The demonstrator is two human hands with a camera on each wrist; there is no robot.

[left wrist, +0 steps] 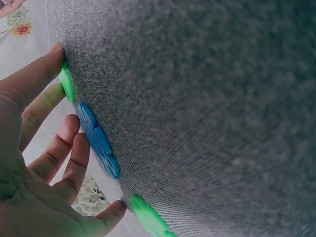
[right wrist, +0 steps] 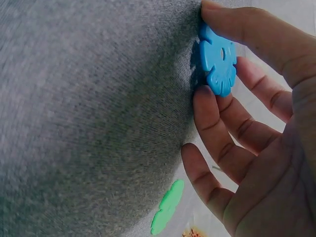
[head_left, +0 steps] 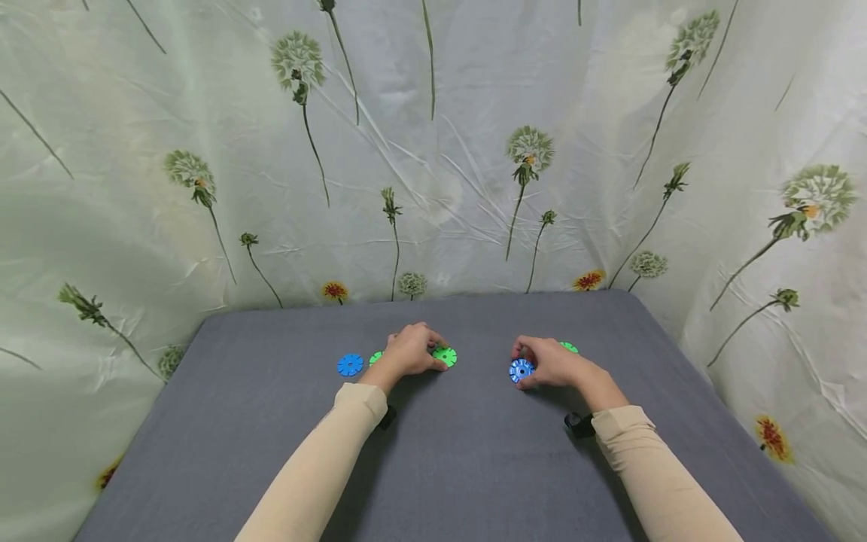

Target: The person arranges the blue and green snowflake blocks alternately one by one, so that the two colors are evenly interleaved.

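My left hand (head_left: 409, 351) is low over the table, its thumb and index finger pinching a notched green interlocking disc (head_left: 447, 357) by its edges. Behind the curled fingers lies a blue disc (left wrist: 98, 140), which the hand hides in the head view. A second green disc (left wrist: 149, 217) is by the little finger. My right hand (head_left: 557, 363) pinches a blue interlocking disc (right wrist: 217, 61) between thumb and fingertips, tilted up close to the cloth. Beyond that hand, partly covered by it, another green disc (right wrist: 168, 207) lies flat.
One more blue disc (head_left: 350, 365) lies at the left end of the row. Grey cloth covers the table (head_left: 474, 467). A pale curtain (head_left: 447, 165) printed with dandelions hangs along its back and sides.
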